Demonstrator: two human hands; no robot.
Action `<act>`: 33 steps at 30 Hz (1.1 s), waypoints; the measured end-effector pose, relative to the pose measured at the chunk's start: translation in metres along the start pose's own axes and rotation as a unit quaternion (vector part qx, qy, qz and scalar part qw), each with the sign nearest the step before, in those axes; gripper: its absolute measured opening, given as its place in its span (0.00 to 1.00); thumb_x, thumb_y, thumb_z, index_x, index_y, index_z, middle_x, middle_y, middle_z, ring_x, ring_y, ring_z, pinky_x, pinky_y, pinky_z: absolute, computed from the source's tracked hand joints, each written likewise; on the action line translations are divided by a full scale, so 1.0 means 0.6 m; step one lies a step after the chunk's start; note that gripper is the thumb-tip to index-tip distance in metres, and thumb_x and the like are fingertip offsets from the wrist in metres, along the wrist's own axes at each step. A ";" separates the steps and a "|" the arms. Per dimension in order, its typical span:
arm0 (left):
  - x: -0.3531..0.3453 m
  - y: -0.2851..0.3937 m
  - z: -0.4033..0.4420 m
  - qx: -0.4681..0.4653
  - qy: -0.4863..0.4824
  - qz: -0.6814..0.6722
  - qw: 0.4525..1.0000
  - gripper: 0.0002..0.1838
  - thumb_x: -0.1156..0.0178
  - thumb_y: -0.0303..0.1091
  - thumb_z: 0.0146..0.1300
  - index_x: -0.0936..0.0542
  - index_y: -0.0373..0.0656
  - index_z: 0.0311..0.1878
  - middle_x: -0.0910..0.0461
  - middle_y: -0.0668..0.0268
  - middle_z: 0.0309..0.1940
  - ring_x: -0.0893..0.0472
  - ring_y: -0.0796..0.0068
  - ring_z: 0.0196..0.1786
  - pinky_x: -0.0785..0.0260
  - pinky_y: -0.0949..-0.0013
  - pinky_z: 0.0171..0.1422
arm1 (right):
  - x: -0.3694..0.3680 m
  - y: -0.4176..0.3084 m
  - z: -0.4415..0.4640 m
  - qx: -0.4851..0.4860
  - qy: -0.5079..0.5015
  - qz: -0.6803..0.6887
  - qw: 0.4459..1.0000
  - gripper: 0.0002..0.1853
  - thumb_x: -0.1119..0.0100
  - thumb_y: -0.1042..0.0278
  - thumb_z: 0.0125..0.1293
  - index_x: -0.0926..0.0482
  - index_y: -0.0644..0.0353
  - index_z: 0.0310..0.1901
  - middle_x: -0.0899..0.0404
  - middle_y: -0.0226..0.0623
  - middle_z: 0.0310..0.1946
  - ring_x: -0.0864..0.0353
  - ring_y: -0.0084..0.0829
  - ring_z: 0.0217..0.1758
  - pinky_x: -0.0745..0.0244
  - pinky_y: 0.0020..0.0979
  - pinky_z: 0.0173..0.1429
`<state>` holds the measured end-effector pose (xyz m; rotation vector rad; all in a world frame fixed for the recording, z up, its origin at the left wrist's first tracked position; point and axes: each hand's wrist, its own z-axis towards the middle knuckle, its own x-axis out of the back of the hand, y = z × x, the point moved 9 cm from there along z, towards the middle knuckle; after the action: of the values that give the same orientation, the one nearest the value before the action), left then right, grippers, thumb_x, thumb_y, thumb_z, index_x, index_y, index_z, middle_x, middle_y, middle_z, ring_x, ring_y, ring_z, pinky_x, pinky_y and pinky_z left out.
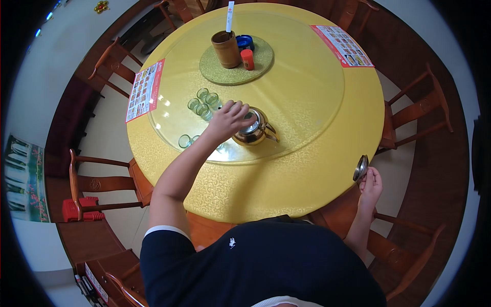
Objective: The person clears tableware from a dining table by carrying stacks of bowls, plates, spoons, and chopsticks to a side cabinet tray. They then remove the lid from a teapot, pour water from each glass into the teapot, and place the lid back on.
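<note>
My left hand (232, 121) reaches over the open mouth of a shiny metal teapot (251, 134), its fingers curled down at the rim. Whatever those fingers hold is hidden beneath them. The teapot's handle points to the lower right. Off the table's right edge, my right hand (372, 187) pinches a round metal lid (361, 169), tilted on its side. Several green-tinted glasses (203, 105) stand in a cluster just left of my left hand. More glasses (185, 140) are partly covered by my left forearm.
The glass turntable (302, 102) lies on a yellow-clothed round table (327, 174). On a small round stand (215, 77) are a brown cup (225, 51), a blue ashtray (245, 42) and a red-capped container (247, 60). Menus (146, 89) lie at the edges. Wooden chairs (110, 184) surround the table.
</note>
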<state>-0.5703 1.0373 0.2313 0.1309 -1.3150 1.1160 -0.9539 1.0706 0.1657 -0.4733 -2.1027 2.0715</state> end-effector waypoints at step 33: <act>-0.221 -0.172 -0.590 0.696 0.116 -0.469 0.531 0.29 0.37 0.25 0.42 0.39 0.37 0.47 0.34 0.61 0.44 0.31 0.71 0.45 0.34 0.72 0.46 | -0.164 0.002 -0.025 -0.002 -0.061 -0.125 0.990 0.07 0.55 0.70 0.61 0.30 0.63 0.35 0.36 0.24 0.18 0.44 0.09 0.15 0.51 0.11 0.16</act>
<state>-0.2317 1.1365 0.0607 1.6131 0.3171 0.8473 -0.8568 1.0526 0.1758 -0.0774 -2.1061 1.9974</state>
